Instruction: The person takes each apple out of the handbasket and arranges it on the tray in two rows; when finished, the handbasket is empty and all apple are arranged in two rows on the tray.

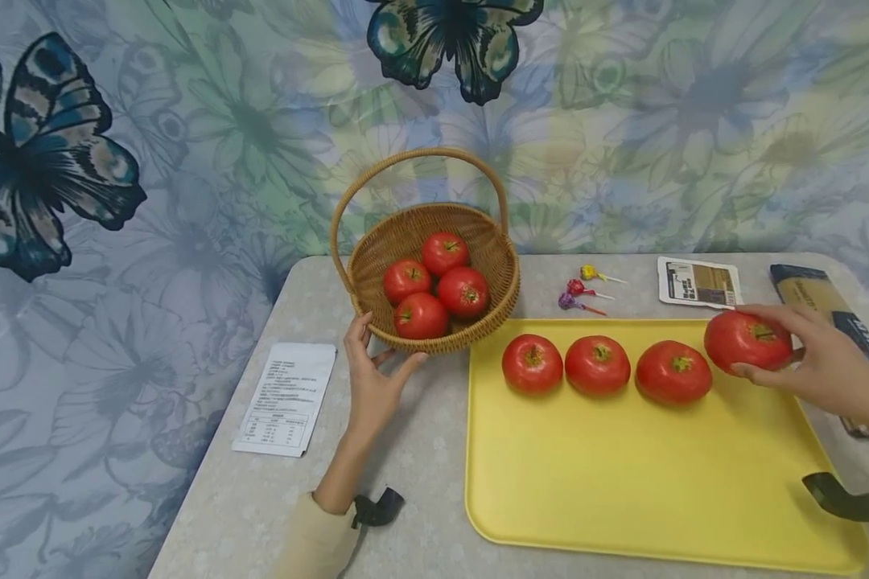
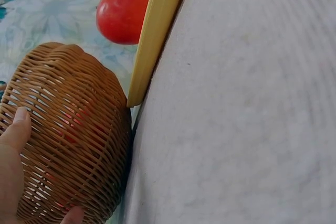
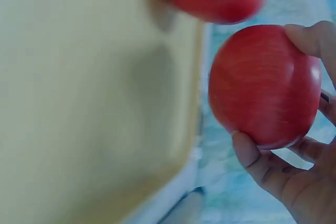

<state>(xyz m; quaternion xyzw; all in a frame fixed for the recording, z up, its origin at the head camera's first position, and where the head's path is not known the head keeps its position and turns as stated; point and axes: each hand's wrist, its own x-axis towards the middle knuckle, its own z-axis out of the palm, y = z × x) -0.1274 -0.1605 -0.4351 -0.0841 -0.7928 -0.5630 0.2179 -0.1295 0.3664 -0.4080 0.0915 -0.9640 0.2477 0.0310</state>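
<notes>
My right hand [image 1: 811, 354] grips a red tomato [image 1: 746, 341] just above the far right corner of a yellow tray [image 1: 623, 482]. The right wrist view shows that held tomato [image 3: 262, 85] pinched between thumb and fingers. Three tomatoes [image 1: 597, 364] lie in a row along the tray's far edge. A wicker basket [image 1: 492, 301] with a hoop handle stands left of the tray and holds several tomatoes [image 1: 438, 285]. My left hand [image 1: 372, 378] cups the basket's near wall, thumb and fingers on the weave [image 2: 68, 145].
A grey table [image 1: 405, 450] carries a white paper packet [image 1: 288, 398] at the left. Three lollipops [image 1: 582, 291], a small printed packet [image 1: 698, 283] and a spaghetti pack [image 1: 833, 310] lie behind and right of the tray. A floral butterfly cloth hangs behind.
</notes>
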